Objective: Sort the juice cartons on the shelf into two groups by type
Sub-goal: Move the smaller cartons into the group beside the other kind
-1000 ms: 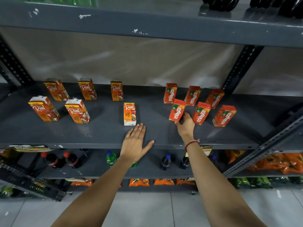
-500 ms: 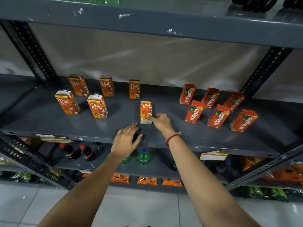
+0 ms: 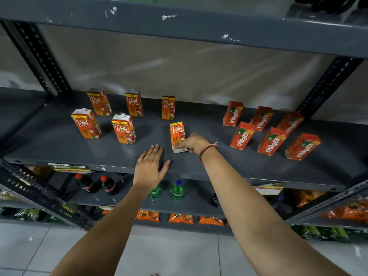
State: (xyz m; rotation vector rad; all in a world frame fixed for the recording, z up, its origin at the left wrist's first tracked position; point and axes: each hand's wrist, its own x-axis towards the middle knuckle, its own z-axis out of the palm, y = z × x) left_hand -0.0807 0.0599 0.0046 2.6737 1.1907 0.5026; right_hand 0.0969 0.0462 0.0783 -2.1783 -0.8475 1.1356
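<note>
On the grey shelf (image 3: 59,148) several orange Real cartons stand at the left, among them one at the front left (image 3: 86,124) and one beside it (image 3: 123,129). Several red Maaza cartons (image 3: 271,141) stand grouped at the right. My right hand (image 3: 194,143) grips the lower end of a lone Real carton (image 3: 177,132) near the middle, which stands upright on the shelf. My left hand (image 3: 149,166) lies flat on the shelf's front edge, fingers spread, holding nothing, just left of that carton.
A second shelf board (image 3: 179,26) runs overhead. Slotted black uprights (image 3: 39,56) stand at both sides. Below are dark cola bottles (image 3: 108,185), green bottles (image 3: 177,190) and orange snack packets (image 3: 180,219). The floor is pale tile.
My right hand left the front Maaza carton, crossed leftward and closed around the lone Real carton. My left hand stayed on the shelf edge. The view shifted left.
</note>
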